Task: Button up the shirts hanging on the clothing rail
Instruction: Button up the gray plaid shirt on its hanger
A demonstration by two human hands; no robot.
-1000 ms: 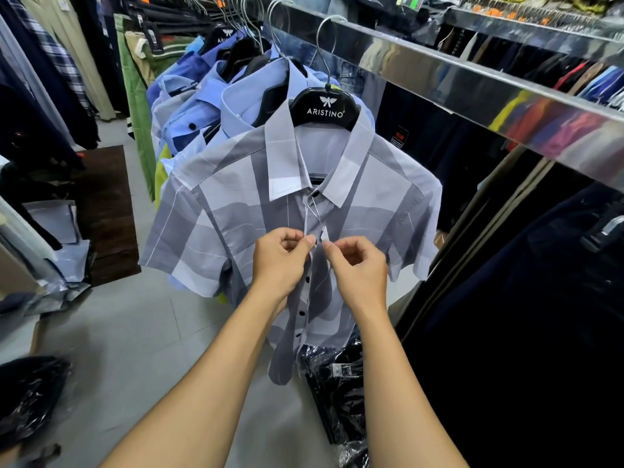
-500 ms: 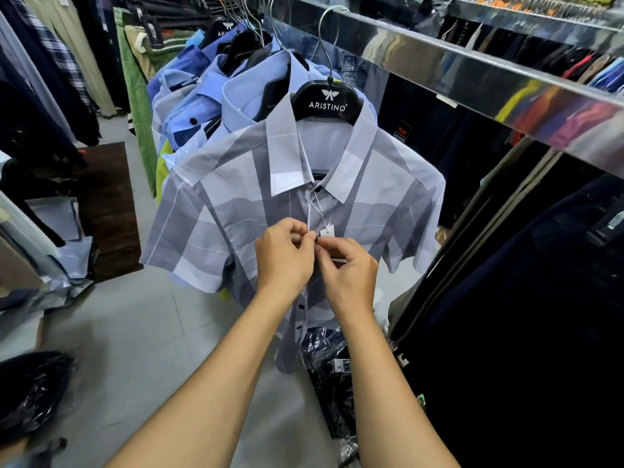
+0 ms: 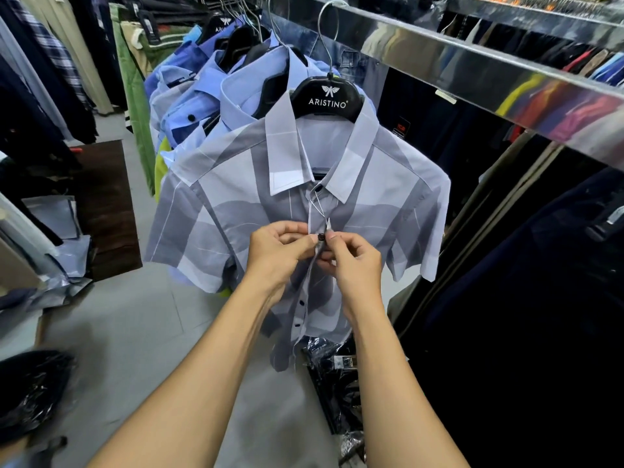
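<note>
Head view: both hands meet at the front placket of a grey checked shirt (image 3: 388, 197) on the rail (image 3: 472, 72).
The left hand (image 3: 277, 251) pinches the left edge, the right hand (image 3: 354, 261) pinches the right edge, thumbs almost touching around a dark button (image 3: 320, 236). The shirt hangs from a black hanger (image 3: 326, 97), nearest in a row of blue shirts (image 3: 209, 96) running far left.

Evenly and fairly brightly lit from overhead, with soft, faint shadows on the grey floor (image 3: 141, 336). Streaky coloured reflections and pale glare along the polished clothing rail (image 3: 479, 76). Sharp at centre, on the hanger (image 3: 326, 99) lettering; smeared and bent toward the edges by the wide-angle lens. Near-black, detail lost in the dark garments (image 3: 526, 332) at right.
</note>
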